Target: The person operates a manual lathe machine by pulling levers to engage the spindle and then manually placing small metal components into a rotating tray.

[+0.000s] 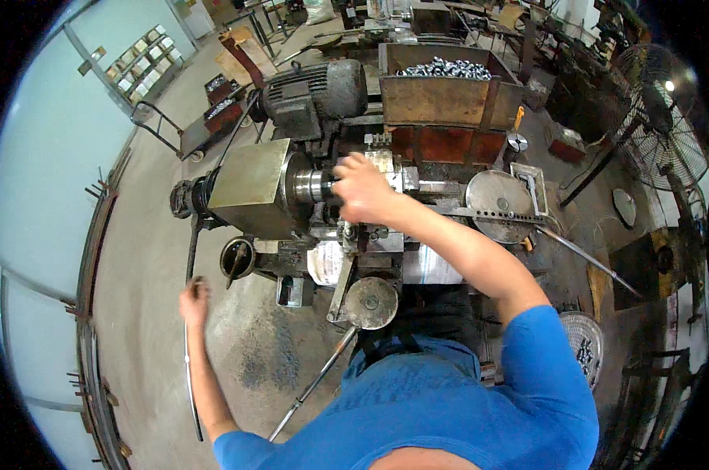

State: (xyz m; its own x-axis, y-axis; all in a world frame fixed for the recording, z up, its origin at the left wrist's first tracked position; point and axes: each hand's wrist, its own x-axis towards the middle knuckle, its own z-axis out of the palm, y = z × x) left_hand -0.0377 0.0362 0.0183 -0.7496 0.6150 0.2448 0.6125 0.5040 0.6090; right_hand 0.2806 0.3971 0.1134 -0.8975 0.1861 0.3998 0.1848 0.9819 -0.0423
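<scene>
Containers: rusty metal bin [440, 102], upper centre of frame, heaped with small shiny metal pieces [448, 69]. Dark round pot [247, 265], left of centre, has a stick-like tool standing aslant in it. Open grey box [302, 293] below and right of the pot; contents unclear. Perforated basket [596, 352], lower right, holds small dark and shiny pieces. Flat trolley [191, 141], upper left, carries reddish boxes with metal bits inside.

Hands: right hand [360, 188] is at the machine's bright spindle [313, 186], centre of frame; fingers curled inward, motion-blurred; cannot tell whether they grip anything. Left hand [194, 303], left of centre, has fingers partly curled by a long bar [192, 392]; cannot tell if they close on it. Machine housing [248, 184] sits left of the spindle, motor [315, 90] above it.

Hidden or unclear: right hand covers the area just right of the spindle; the bar is interrupted at the left hand; frame corners black; far background cluttered, hard to separate.

Surface and room: grey concrete floor [150, 258], dark specks scattered at lower left of centre. Pale wall [64, 180] along left edge; caged fan [660, 117], upper right.
</scene>
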